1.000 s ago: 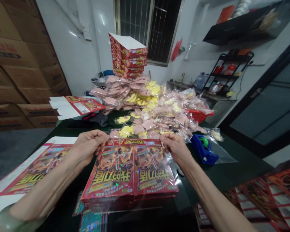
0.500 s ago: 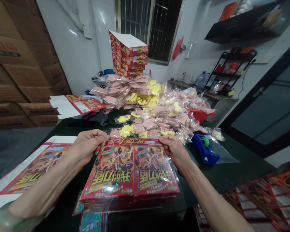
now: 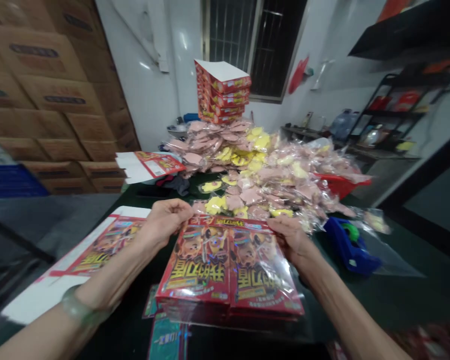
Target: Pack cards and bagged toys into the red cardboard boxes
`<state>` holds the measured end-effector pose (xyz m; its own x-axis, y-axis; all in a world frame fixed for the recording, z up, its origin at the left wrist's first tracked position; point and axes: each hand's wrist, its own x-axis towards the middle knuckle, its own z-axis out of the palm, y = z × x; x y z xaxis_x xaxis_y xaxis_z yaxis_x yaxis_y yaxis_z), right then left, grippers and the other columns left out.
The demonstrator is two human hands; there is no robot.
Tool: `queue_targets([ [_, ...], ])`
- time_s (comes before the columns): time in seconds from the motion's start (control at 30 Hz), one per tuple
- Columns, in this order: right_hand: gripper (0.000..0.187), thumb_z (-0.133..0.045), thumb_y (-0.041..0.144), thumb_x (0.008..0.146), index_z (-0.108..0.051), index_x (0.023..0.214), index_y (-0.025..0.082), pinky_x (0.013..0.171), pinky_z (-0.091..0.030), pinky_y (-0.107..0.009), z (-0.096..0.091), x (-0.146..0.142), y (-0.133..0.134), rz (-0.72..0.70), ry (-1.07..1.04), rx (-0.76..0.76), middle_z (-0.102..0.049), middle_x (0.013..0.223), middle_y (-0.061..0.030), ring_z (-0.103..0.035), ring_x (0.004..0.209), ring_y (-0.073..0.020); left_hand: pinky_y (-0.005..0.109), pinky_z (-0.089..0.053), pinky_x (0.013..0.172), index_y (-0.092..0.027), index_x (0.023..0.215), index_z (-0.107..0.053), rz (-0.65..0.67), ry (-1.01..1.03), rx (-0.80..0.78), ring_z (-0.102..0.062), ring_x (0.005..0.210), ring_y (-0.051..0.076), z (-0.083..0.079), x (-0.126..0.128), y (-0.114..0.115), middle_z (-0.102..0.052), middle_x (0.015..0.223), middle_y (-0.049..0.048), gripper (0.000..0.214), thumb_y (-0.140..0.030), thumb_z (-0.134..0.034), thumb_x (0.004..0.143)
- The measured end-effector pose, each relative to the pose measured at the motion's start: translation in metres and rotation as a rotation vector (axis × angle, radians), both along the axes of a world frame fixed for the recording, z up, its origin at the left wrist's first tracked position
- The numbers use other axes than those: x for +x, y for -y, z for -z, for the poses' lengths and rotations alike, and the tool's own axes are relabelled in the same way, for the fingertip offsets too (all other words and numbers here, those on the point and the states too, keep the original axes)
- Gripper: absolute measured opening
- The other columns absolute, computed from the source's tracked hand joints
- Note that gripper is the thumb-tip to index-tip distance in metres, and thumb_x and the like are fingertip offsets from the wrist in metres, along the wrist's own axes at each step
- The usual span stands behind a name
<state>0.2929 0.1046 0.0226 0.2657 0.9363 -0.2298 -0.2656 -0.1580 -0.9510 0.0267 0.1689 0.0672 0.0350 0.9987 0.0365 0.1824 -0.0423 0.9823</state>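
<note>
Two hands [image 3: 165,220] hide top edge of film-wrapped red boxes [image 3: 228,267]

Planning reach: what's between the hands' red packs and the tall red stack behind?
Head view: a heap of pink and yellow bagged packets between the red packs and tall stack.

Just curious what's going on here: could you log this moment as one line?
left hand: holding wrapped red cartons | right hand: holding same | nearby: blue tape dispenser

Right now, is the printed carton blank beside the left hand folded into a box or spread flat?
Spread flat: the printed carton blank lies open on the table by the left hand, its white flaps unfolded and no box shape formed.
</note>
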Motion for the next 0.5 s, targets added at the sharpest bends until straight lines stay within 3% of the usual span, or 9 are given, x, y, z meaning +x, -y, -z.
queue_targets([
  [0.17, 0.032, -0.080, 0.032, 0.044, -0.057, 0.061, 0.019, 0.035, -0.034, -0.020, 0.007, 0.005, -0.002, -0.005, -0.053, -0.025, -0.061, 0.048, 0.0023, -0.051, 0.038, -0.0094, 0.018, -0.028, 0.038, -0.018, 0.069, -0.049, -0.029, -0.038, 0.107, -0.038, 0.034, 0.007, 0.003, 0.003, -0.001, -0.045, 0.038, -0.0092, 0.024, -0.027, -0.067, 0.055],
  [0.5, 0.028, -0.080, 0.032, 0.052, -0.056, 0.061, 0.020, 0.036, -0.036, -0.022, 0.014, 0.010, -0.002, -0.007, -0.055, -0.020, -0.063, 0.051, 0.0005, -0.057, 0.041, -0.0134, 0.021, -0.027, 0.044, -0.021, 0.076, -0.048, 0.050, -0.263, 0.263, -0.037, 0.038, 0.008, 0.011, -0.002, -0.007, -0.046, 0.042, -0.0103, 0.015, -0.018, -0.056, 0.064],
])
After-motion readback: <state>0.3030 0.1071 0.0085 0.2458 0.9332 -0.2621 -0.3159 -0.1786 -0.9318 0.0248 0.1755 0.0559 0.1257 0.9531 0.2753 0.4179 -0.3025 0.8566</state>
